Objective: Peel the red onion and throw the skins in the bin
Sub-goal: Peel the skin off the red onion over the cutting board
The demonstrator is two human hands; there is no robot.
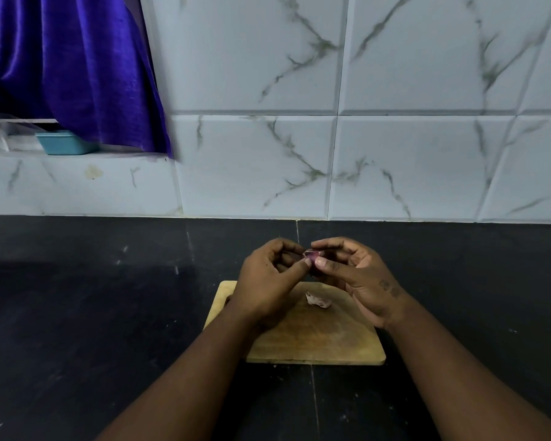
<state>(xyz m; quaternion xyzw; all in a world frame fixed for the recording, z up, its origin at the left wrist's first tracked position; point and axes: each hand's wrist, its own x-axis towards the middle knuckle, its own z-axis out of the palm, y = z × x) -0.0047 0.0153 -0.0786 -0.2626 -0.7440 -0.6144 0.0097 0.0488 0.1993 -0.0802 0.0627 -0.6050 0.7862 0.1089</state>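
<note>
A small red onion is held between both hands above the far end of a wooden cutting board. My left hand pinches it from the left with thumb and curled fingers. My right hand grips it from the right, thumb on its front. Only a sliver of purple shows between the fingertips. A pale scrap of onion skin lies on the board just below the hands. No bin is in view.
The board lies on a dark stone counter backed by a white marble-tiled wall. At upper left a purple curtain hangs over a ledge holding a teal container.
</note>
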